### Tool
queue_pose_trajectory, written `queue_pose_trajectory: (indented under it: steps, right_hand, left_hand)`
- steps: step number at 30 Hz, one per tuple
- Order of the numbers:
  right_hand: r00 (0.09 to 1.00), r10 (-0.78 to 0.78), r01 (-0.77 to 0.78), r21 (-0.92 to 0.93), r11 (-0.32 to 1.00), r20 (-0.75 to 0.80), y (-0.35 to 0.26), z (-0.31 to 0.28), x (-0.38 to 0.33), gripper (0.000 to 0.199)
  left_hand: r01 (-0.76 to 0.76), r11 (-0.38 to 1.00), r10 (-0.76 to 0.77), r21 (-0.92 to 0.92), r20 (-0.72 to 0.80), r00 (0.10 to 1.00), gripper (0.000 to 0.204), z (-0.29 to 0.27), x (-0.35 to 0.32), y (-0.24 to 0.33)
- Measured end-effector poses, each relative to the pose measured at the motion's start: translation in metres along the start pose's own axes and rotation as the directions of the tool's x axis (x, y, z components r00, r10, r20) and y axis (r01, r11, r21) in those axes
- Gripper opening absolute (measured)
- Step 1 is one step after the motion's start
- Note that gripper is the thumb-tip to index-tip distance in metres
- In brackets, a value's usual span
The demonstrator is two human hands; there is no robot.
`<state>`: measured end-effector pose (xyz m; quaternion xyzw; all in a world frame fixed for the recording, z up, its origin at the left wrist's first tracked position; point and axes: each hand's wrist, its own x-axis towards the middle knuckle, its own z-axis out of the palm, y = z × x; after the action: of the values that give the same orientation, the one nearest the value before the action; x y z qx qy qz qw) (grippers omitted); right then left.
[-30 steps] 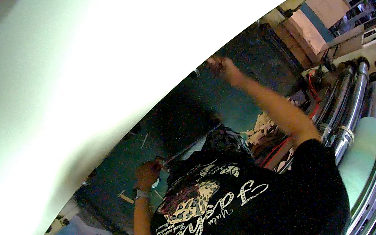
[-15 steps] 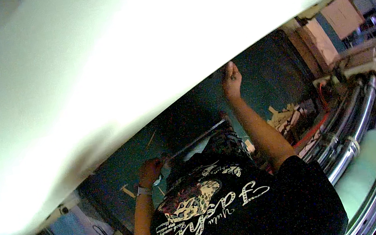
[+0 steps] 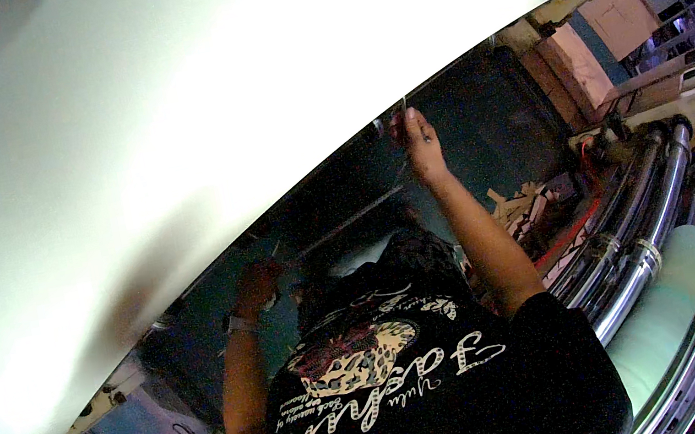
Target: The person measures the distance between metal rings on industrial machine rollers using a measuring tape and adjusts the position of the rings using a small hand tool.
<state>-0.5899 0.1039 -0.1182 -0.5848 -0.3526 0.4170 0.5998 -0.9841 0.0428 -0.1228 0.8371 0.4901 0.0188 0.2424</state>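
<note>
White sheet (image 3: 256, 121): fills most of my view, arching overhead, with its lower edge running across in front of me. I judge it broad, thin and floppy, light to hold but easy to crease.
Rollers (image 3: 641, 249): shiny metal, stacked on my right, well apart from both hands.
Where to hold: along the lower edge, hands spread wide.
Right hand (image 3: 420, 141): raised, with the grip pinched shut on that edge.
Left hand (image 3: 255, 284): lower along the same edge, in shadow; I cannot tell its grip.
</note>
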Motion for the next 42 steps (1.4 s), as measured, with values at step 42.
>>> queue_pose_trajectory:
  steps: [42]
  right_hand:
    - [0.915, -0.363, 0.268, -0.402, 0.875, -0.179, 0.042, 0.004, 0.043, 0.033]
  left_hand:
    - [0.372, 0.885, -0.401, -0.280, -0.051, 0.915, 0.020, -0.021, -0.041, -0.014]
